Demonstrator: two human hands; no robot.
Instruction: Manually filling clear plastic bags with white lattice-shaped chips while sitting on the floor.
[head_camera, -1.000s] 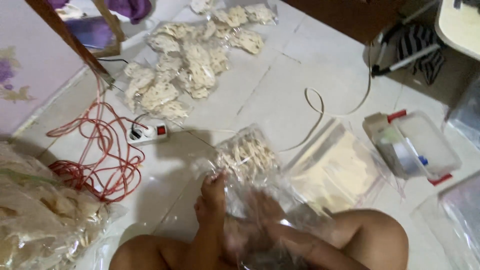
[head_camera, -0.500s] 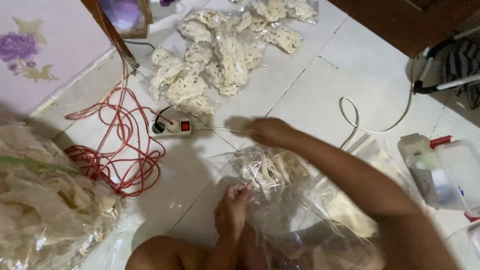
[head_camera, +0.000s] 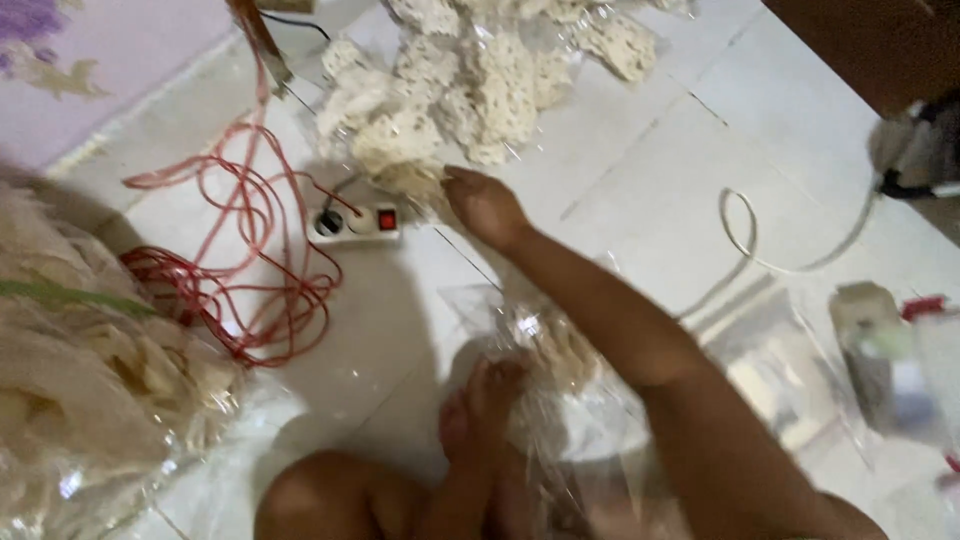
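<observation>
Clear bag (head_camera: 560, 400) in left hand (head_camera: 480, 415); right hand (head_camera: 485, 205) touches crackers (head_camera: 450, 110).

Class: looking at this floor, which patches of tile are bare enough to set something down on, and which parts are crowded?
Bare tile lies between the right hand and the white cable loop, and in front of the power strip towards the left hand. Crowded: the cracker pile, the red cord tangle, and the big bag of crackers at left.

The right hand (head_camera: 485, 205) lies on the near edge of the cracker pile (head_camera: 450, 95), just beside the white power strip (head_camera: 355, 222); the red cable (head_camera: 240, 260) tangles the floor to the left. Bare tiles (head_camera: 660, 170) right of the arm are free; a white cord loop (head_camera: 770, 235) lies further right.
</observation>
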